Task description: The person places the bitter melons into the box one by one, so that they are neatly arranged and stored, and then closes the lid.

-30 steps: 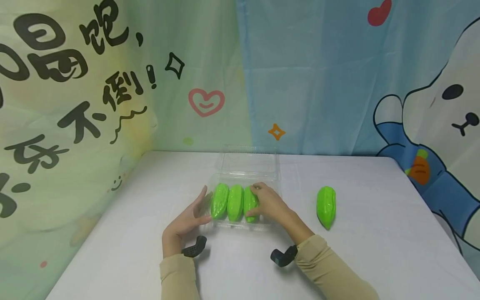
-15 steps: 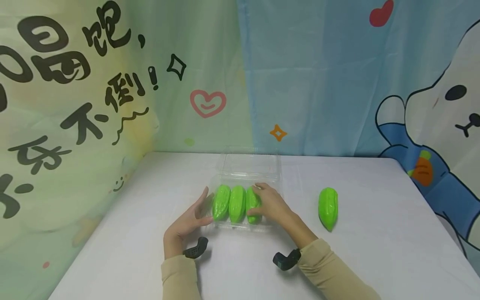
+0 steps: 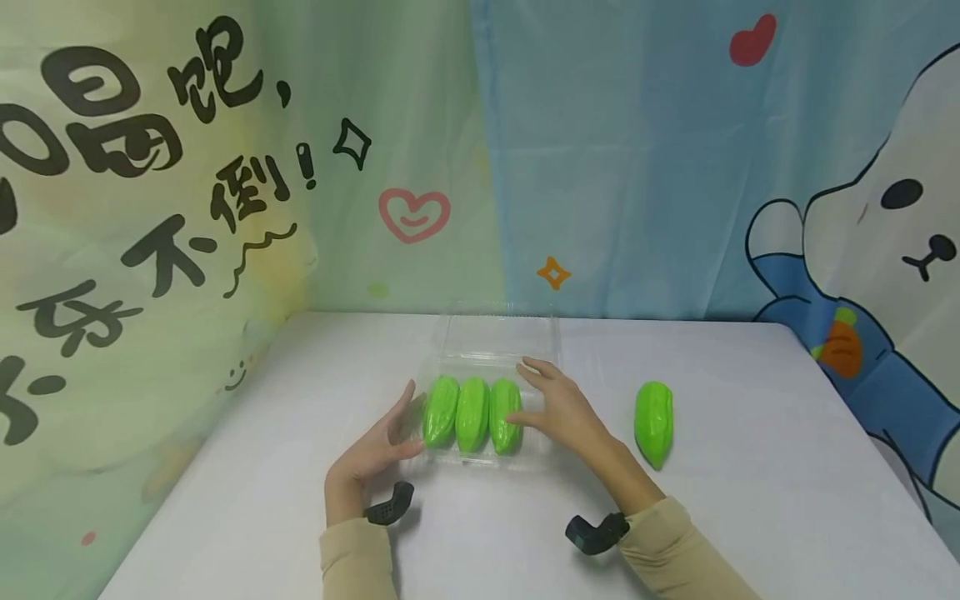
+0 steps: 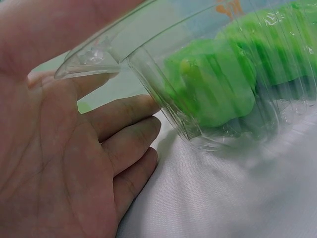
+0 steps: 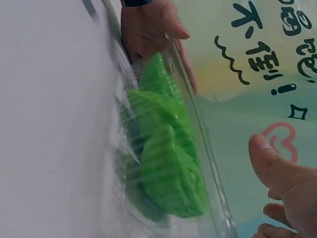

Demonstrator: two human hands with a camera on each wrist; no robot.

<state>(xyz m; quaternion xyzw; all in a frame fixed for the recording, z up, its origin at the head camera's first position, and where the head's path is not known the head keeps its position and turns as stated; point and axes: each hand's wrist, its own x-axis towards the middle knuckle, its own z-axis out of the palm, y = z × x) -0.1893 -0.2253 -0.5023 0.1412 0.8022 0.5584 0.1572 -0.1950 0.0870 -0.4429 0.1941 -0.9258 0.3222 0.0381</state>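
Three green, ridged, pointed starfruit-like pieces lie side by side in a clear plastic clamshell box, its lid folded back. My left hand rests at the box's left end, thumb at the near corner, fingers along the side. The left wrist view shows those fingers straight against the outside of the wall. My right hand is spread over the box's right part, thumb overlapping the rightmost green piece. In the right wrist view, a gap separates the right thumb from the green pieces.
Another green piece of the same kind lies on the white tabletop, right of the box. A printed curtain hangs behind the table and along its left side. A dark camera mount sits on each wrist.
My right hand has let go of the rightmost green piece and shifted right, its fingers spreading. The left hand stays at the box's left end. The head view has tilted slightly.
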